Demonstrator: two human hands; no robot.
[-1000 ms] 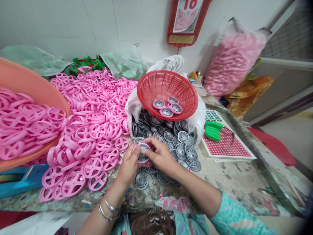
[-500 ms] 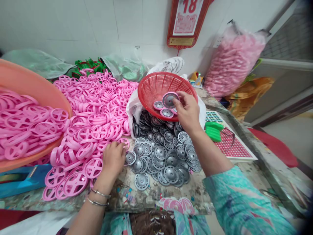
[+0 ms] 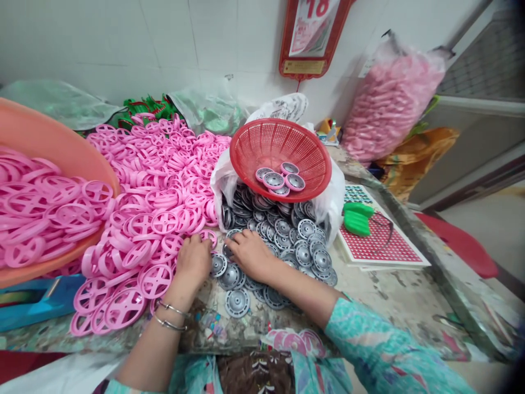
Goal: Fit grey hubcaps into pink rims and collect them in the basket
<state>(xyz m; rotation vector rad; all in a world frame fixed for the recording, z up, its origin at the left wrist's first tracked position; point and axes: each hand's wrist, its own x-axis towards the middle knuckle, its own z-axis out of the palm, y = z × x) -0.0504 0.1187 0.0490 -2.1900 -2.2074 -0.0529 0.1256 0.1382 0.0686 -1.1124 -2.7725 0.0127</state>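
Observation:
My left hand [image 3: 194,259] is closed at the right edge of the heap of pink wheel rims [image 3: 164,221], its fingers curled around a pink rim [image 3: 209,237]. Just to the right, my right hand [image 3: 248,253] reaches over the pile of grey hubcap discs [image 3: 304,254]; its fingertips bend down onto a disc and partly hide it. Above the pile, a red mesh basket [image 3: 283,139] rests tilted on a white sack [image 3: 334,200] that spills grey discs. Several joined wheels [image 3: 273,180], grey discs in pink rims, lie in the basket.
At the left an orange tub [image 3: 61,148] full of pink rims stands beside a blue tape dispenser [image 3: 61,306]. To the right are a green plastic piece [image 3: 357,219] and a red-dotted sheet [image 3: 402,246]. A bag of pink parts [image 3: 394,104] stands behind.
My right hand has left a pink-rimmed wheel in the red basket and moved down and left to the grey discs. My left hand stays at the pink rims.

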